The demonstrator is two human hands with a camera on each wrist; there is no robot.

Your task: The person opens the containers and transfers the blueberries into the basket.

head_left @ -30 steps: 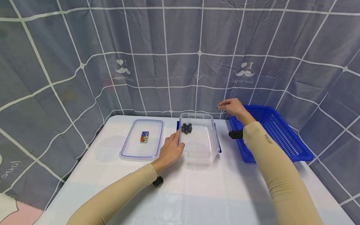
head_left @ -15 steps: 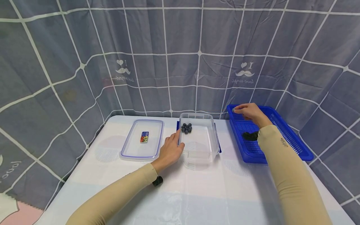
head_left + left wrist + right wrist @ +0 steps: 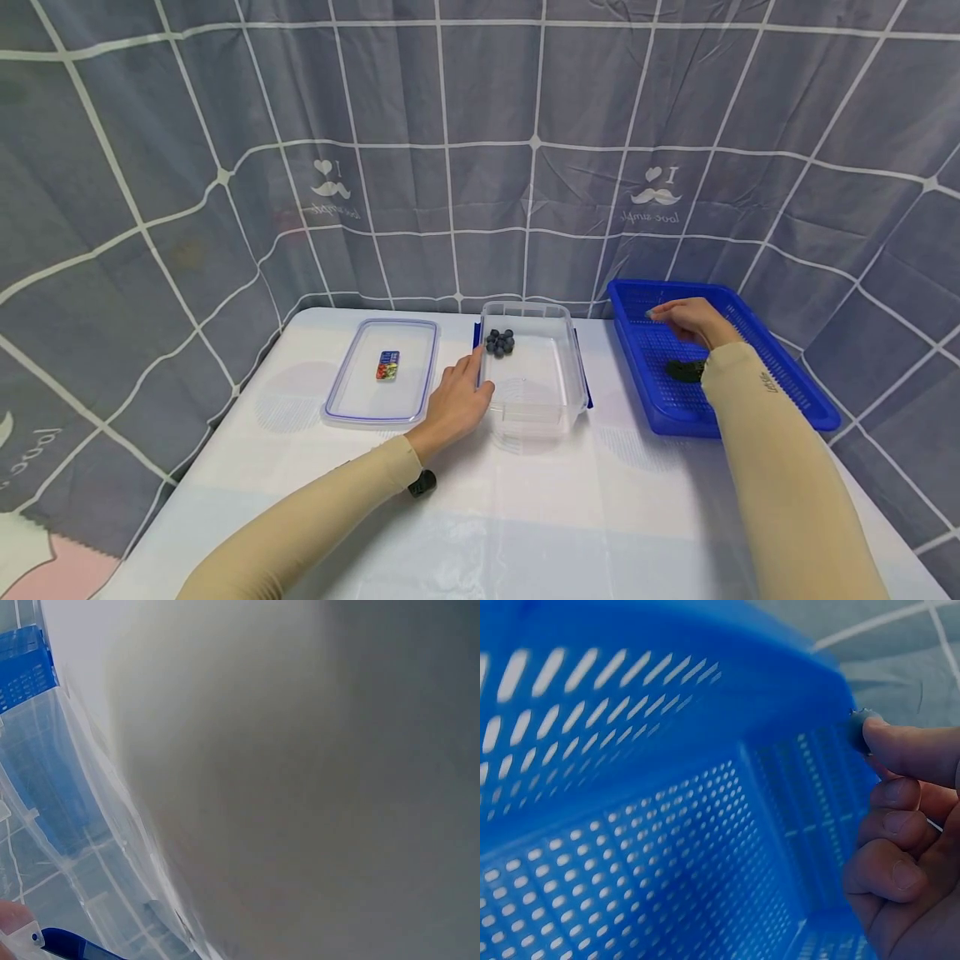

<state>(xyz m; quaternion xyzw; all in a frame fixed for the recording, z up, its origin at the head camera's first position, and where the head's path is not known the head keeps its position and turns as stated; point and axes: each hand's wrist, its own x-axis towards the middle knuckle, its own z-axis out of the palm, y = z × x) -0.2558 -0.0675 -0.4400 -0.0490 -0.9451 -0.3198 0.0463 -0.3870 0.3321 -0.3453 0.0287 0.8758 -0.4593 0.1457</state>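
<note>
In the head view, my right hand (image 3: 693, 321) is above the blue basket (image 3: 645, 400), thumb and fingertip pinching a blueberry (image 3: 863, 731). The right wrist view shows this berry at the tip of my thumb, with the other fingers curled below. My left hand (image 3: 455, 404) lies along the left side of a clear plastic container (image 3: 536, 375), its index finger extended and touching near the rim. Several blueberries (image 3: 499, 343) sit in the container's far left corner. In the left wrist view only a fingertip (image 3: 15, 919) shows, beside a blue latch (image 3: 75, 943).
Left of the container, a clear lid (image 3: 360, 392) with a blue seal and a small colourful label (image 3: 387, 366) lies flat on the white table (image 3: 450, 533). A grey checked curtain (image 3: 487, 192) hangs behind and around the table.
My right hand has moved right and nearer, from between container and basket to over the basket, still pinching the blueberry. My left hand stays in place.
</note>
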